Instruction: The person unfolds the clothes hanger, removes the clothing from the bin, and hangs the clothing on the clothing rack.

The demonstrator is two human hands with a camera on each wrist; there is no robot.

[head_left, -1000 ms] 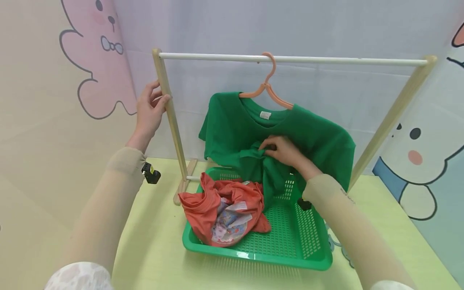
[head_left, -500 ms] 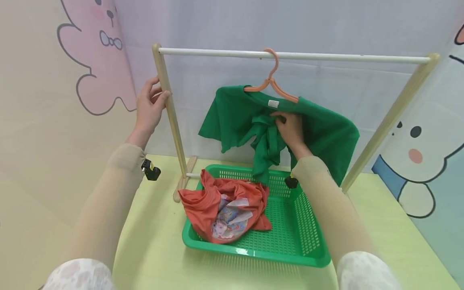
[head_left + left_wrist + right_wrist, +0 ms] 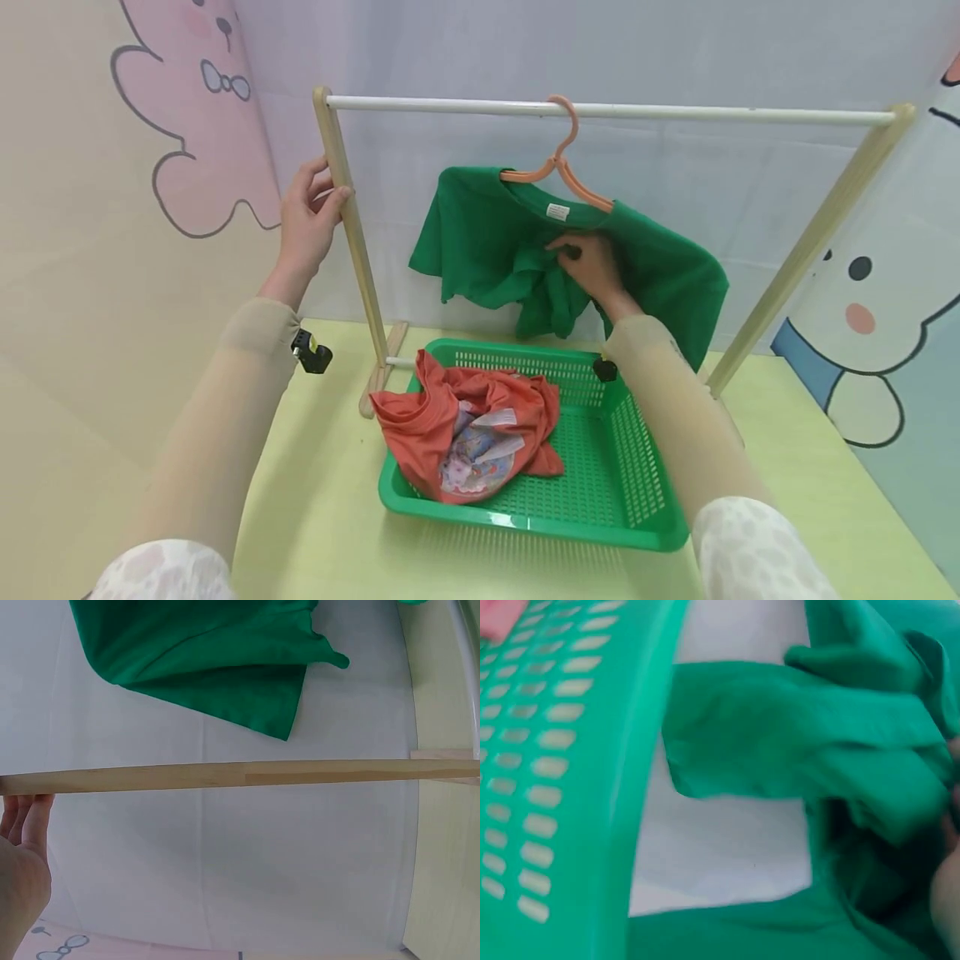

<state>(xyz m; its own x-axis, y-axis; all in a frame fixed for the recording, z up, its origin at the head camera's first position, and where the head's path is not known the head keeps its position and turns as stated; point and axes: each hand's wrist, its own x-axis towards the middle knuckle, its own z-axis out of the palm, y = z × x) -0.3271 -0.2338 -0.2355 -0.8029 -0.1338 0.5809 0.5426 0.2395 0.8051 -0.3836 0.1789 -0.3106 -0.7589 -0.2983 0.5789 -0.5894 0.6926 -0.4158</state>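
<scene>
A green T-shirt [image 3: 480, 229] hangs on an orange hanger [image 3: 570, 137], hooked over the white rail [image 3: 697, 112] of a small clothes rack. My right hand [image 3: 594, 265] pinches a bunched part of the shirt's front just below the neckline. The right wrist view shows gathered green cloth [image 3: 742, 727], with only part of the hand at its right edge. My left hand [image 3: 307, 223] holds the rack's left wooden post [image 3: 358, 250] in its upper half, thumb on the near side. In the left wrist view, its fingers [image 3: 36, 821] meet the post from below.
Below the shirt stands a green plastic basket [image 3: 577, 532]. A crumpled red garment [image 3: 420, 417] with a printed patch lies in its left part. The right wooden post [image 3: 817, 242] rises behind my right forearm. A pale curtain hangs behind the rack.
My right hand has moved up the shirt towards the neckline, raising the bunched cloth out of the basket. Just now, it shifted slightly left with the shirt. The left hand has kept its hold.
</scene>
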